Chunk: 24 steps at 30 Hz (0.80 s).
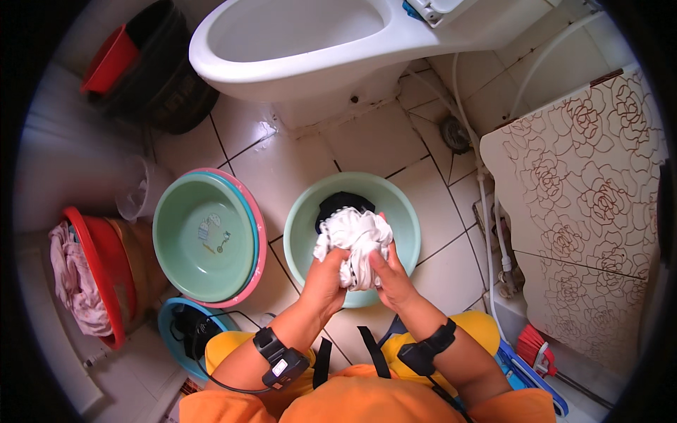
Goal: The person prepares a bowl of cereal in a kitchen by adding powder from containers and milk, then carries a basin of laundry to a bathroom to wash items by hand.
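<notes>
Between my two hands is a bunched white cloth [356, 236], held over the near half of a pale green basin [298, 211]. My left hand [328, 273] grips the cloth from its left side, thumb on top. On the other side my right hand [392, 275] wraps round it, with the thumb across the front. Behind the white bundle, a dark cloth [345, 203] lies in the same basin. The white cloth is crumpled, so its kind does not show.
Stacked basins [176, 264] stand at my left, beside a red bucket [120, 275] with pinkish cloth. A blue basin [169, 328] holds dark items. Ahead is a white toilet [282, 74]; black buckets [169, 99] stand far left. A flower-patterned panel [578, 190] and a red brush [532, 347] are at right.
</notes>
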Motion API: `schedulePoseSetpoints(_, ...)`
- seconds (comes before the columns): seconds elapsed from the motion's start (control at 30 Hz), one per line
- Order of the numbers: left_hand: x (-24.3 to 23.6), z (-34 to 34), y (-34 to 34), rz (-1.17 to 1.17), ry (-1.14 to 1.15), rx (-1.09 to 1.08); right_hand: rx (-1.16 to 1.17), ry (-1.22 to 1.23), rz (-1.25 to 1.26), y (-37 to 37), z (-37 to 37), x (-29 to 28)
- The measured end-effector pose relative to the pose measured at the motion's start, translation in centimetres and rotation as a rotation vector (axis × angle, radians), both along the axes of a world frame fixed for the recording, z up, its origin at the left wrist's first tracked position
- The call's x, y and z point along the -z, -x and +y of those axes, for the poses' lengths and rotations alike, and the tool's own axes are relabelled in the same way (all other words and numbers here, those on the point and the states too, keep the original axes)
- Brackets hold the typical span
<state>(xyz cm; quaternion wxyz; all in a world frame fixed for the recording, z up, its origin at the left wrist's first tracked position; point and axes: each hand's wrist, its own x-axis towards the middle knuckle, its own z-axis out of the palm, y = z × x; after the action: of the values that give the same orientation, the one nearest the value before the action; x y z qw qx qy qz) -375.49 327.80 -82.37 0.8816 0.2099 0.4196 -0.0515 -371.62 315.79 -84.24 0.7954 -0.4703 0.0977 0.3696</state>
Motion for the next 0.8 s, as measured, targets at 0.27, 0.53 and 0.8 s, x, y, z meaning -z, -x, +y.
schedulePoseSetpoints(0.27,1.0,-1.0,0.2,-0.052,-0.053,0.133,0.255,0.210,0.032,-1.2,1.5,0.9)
schedulePoseSetpoints(0.53,2.3,0.6,0.9,-0.098,0.066,0.278,0.194,0.232,0.123,-2.2,1.2,1.5)
schedulePoseSetpoints(0.8,1.3,1.0,1.2,-0.041,-0.212,0.318,0.435,0.212,0.117,-2.8,1.0,1.3)
